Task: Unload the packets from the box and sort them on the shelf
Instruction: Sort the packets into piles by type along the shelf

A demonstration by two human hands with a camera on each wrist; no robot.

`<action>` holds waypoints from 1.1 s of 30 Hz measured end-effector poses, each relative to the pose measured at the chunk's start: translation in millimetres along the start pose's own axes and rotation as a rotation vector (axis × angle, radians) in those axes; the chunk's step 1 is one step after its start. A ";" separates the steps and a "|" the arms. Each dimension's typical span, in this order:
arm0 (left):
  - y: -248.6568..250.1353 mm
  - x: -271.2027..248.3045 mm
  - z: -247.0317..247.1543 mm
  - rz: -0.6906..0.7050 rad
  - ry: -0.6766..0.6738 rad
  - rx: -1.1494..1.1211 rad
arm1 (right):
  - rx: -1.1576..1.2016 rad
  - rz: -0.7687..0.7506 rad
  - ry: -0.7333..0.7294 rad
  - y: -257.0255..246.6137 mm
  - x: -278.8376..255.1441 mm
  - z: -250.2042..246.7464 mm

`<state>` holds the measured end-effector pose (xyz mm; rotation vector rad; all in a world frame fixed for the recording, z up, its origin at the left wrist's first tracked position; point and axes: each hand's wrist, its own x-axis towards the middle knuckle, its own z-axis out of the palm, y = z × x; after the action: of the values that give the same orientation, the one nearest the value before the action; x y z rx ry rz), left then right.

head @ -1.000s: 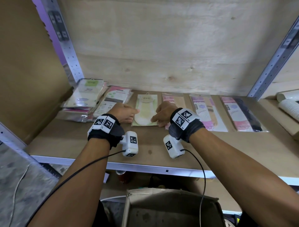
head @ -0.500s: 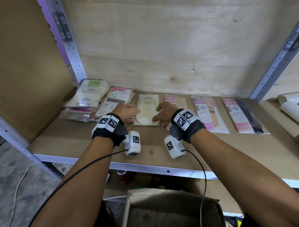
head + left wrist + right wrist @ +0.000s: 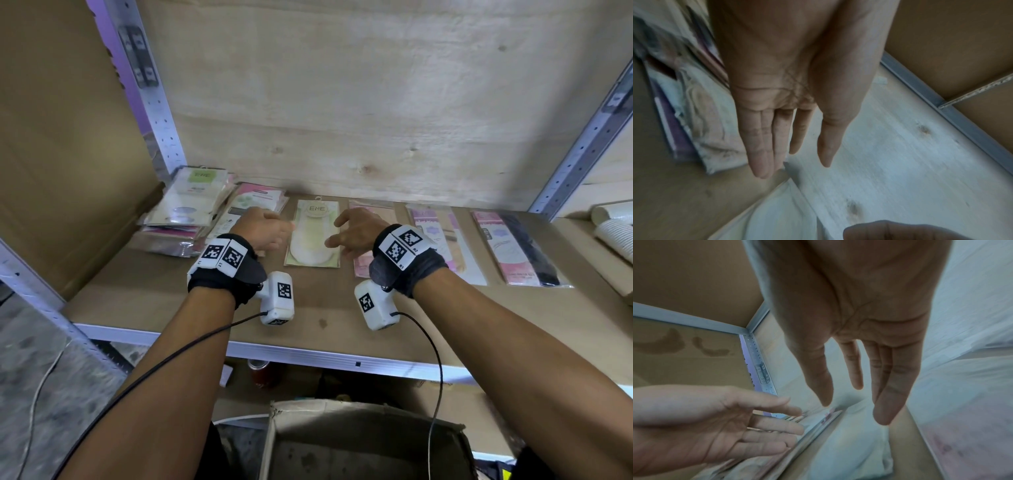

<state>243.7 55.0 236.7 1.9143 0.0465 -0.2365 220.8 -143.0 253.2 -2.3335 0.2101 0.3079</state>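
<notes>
Green ENE packet [image 3: 313, 236] flat on shelf [image 3: 342, 329], btwn my L hand [image 3: 262, 228] & R hand [image 3: 354, 229]; both released, fingers straight, nothing held.

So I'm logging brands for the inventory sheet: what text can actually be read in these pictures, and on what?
"ENE": round tag on the green packet between the hands.
"ENE": green label on the top packet of the left stack.
"R1", "R2": beside the square markers on the right wristband.
Print on the pink packets and the left wristband: too small or blurred to read.
Wrist views: nothing legible.
</notes>
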 end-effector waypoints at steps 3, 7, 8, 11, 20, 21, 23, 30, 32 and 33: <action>6.9 -3.7 -15.8 0.079 0.070 -0.041 | 0.101 -0.051 0.047 -7.1 8.4 0.1; 5.0 -4.6 -40.8 0.134 0.197 -0.080 | 0.309 -0.081 -0.078 -26.5 17.3 11.9; 2.7 -5.0 -46.9 0.142 0.223 -0.077 | 0.349 -0.070 -0.120 -31.9 19.4 18.4; -6.2 -4.8 -63.7 0.130 0.275 -0.081 | 0.300 -0.117 -0.111 -45.7 32.7 43.3; -25.4 -3.9 -91.3 0.122 0.351 -0.082 | -0.209 -0.086 -0.015 -99.8 75.8 105.3; -27.1 -3.1 -91.9 0.127 0.348 -0.081 | -0.275 -0.081 0.005 -101.6 79.0 108.2; -28.4 -1.5 -92.4 0.134 0.342 -0.080 | -0.343 -0.075 0.006 -102.4 85.2 112.9; -26.5 -2.2 -91.5 0.146 0.328 -0.132 | -0.211 -0.034 0.020 -95.0 93.2 98.9; -26.5 -4.0 -91.6 0.149 0.333 -0.147 | -0.114 -0.029 -0.005 -89.1 91.1 95.0; -26.5 -5.2 -91.5 0.149 0.335 -0.158 | -0.133 -0.027 0.004 -87.8 90.4 94.4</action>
<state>247.6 150.1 243.4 1.7727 0.1417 0.1844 313.7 -19.7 222.2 -2.4659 0.1643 0.3124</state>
